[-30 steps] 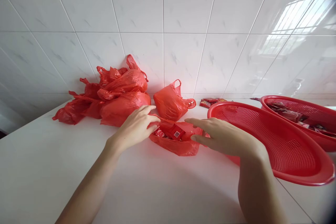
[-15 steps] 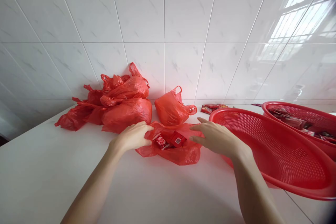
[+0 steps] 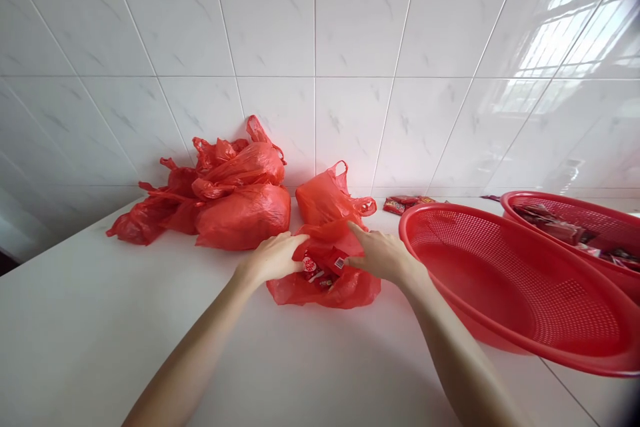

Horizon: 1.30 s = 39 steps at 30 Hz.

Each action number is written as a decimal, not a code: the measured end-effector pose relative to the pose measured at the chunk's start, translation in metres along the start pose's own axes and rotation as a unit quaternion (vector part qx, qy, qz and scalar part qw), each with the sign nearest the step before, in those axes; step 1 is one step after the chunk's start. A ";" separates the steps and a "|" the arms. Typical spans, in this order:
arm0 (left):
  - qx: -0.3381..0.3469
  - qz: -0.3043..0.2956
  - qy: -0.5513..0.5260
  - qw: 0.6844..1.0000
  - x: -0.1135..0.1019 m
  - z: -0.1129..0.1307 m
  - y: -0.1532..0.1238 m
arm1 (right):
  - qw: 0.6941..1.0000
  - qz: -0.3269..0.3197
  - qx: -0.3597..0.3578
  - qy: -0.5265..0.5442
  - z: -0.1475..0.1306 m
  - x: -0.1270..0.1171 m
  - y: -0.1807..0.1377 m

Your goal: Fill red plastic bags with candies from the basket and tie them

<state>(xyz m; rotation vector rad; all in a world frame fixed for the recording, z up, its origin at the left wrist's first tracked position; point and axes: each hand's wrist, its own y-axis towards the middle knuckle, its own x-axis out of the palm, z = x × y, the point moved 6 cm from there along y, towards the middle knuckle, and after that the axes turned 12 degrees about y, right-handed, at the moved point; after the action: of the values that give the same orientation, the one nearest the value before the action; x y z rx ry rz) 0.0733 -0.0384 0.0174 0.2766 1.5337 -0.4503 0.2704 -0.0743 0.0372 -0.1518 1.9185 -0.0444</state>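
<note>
A thin red plastic bag [image 3: 345,293] lies on the white table with its mouth open towards me. Small red packets [image 3: 325,270] show inside, one with a white barcode label. My left hand [image 3: 273,257] touches the bag's left side, thumb and forefinger apart. On the opposite side, my right hand [image 3: 383,253] presses against the bag, its thumb and forefinger also spread. Between the hands the far edge of the bag stands up. My other fingers are partly hidden behind the hands and the plastic.
Several filled red bags [image 3: 240,213] are piled at the left by the tiled wall. Another filled bag [image 3: 325,197] stands behind the open one. A red mesh basket [image 3: 500,273] is at the right, with a second basket [image 3: 575,200] holding packets behind it. Loose packets [image 3: 400,204] lie near the wall.
Both hands have moved inward, the right one farther to the left. The sides of the bag are closer together and its far edge has risen.
</note>
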 end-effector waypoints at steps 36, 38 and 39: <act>-0.034 0.299 -0.133 0.944 -0.079 -0.038 -0.050 | 0.919 0.306 -0.096 0.231 0.020 -0.076 -0.039; -0.045 0.318 -0.174 0.931 -0.082 -0.044 -0.052 | 0.900 0.341 -0.096 0.254 0.027 -0.082 -0.042; -0.045 0.336 -0.197 0.920 -0.084 -0.045 -0.053 | 0.887 0.360 -0.101 0.270 0.030 -0.085 -0.044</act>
<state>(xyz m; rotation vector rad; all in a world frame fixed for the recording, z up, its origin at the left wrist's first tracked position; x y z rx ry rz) 0.0108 -0.0561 0.1052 0.5767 0.9772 0.1113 0.3309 -0.1058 0.1104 0.4923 2.4187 0.6783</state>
